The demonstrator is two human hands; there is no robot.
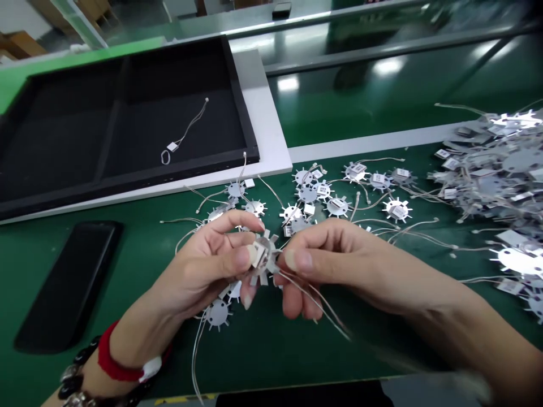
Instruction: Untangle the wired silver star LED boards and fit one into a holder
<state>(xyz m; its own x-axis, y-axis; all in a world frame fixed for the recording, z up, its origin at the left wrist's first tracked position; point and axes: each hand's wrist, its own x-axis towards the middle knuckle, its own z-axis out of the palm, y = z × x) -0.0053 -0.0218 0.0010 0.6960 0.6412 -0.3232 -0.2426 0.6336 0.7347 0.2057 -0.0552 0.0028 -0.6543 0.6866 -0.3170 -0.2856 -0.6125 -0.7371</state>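
My left hand [216, 257] pinches a small silver star-shaped metal disc [263, 259] with a white square part on it, thumb and fingers closed around its rim. My right hand [326, 254] meets it from the right, thumb and forefinger pinched on the disc's edge, with thin white wires [316, 302] trailing down from under its fingers. Both hands hover just above the green table [127, 265]. Another disc [218, 313] lies under my left hand.
Several more wired discs [339, 195] lie scattered behind the hands, and a big heap [500, 169] sits at the right. A black tray [123, 118] holding one loose wired part [178, 141] rests on a white board at back left. A dark phone [72, 282] lies left.
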